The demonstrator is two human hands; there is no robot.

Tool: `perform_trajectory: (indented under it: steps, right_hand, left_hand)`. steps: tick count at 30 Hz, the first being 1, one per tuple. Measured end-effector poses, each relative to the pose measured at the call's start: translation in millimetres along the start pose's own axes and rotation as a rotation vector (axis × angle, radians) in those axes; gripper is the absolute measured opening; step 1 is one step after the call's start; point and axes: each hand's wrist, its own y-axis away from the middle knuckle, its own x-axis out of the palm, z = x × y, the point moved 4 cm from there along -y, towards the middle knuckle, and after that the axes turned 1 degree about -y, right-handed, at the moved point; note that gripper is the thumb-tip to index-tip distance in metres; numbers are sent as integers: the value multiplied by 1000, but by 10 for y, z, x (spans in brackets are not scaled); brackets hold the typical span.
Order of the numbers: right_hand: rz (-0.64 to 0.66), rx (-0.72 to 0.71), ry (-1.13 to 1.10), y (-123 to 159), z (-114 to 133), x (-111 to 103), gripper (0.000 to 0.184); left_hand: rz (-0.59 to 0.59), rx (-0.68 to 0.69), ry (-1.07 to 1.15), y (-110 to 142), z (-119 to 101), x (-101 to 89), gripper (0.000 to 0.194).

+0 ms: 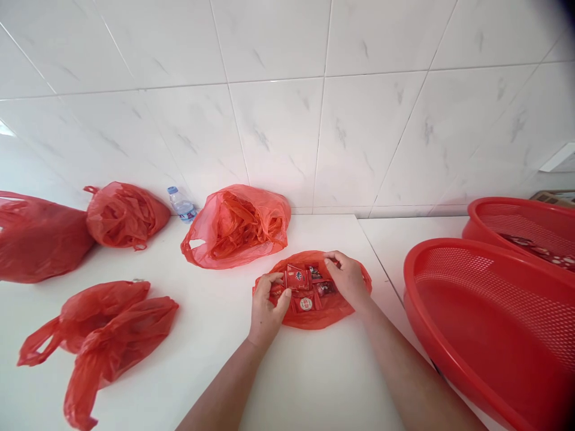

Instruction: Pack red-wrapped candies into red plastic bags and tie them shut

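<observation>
A small red plastic bag (336, 312) lies flat and spread open on the white counter (211, 335), holding several small red and dark wrapped packets. My left hand (268, 311) grips the bag's left side, with its fingers against a red packet (297, 277) printed with a white character. My right hand (348, 278) curls over the bag's upper right rim, close to a dark wrapped packet (325, 288). A round-labelled red packet (306, 303) lies between my hands. Part of the bag's contents is hidden beneath my fingers.
Several crumpled red plastic bags (238, 227) lie along the counter's back and left. A plastic water bottle (182, 205) stands against the marble-look tiled wall (278, 102). Two large red mesh-sided basins (485, 311) sit at the right, and the nearer one overlaps the counter's right side.
</observation>
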Motion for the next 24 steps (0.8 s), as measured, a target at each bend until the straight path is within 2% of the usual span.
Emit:
perform_trajectory:
  steps: [3, 7, 13, 18, 24]
  right_hand:
    - [45, -24, 82, -13, -42, 19, 19]
    - [78, -113, 214, 17, -42, 118, 18]
    - [93, -144, 365, 71, -70, 245, 15]
    - [104, -155, 366, 83, -94, 304, 22]
    - [69, -110, 248, 91, -160, 318, 34]
  left_hand:
    - [2, 6, 6, -4, 6, 0, 25]
    - [-33, -82, 32, -6, 97, 16, 25]
    - [-33, -171, 154, -4, 143, 66, 25]
    - [-36, -246, 204, -14, 143, 62, 23]
    - [-54, -234, 207, -18, 175, 62, 18]
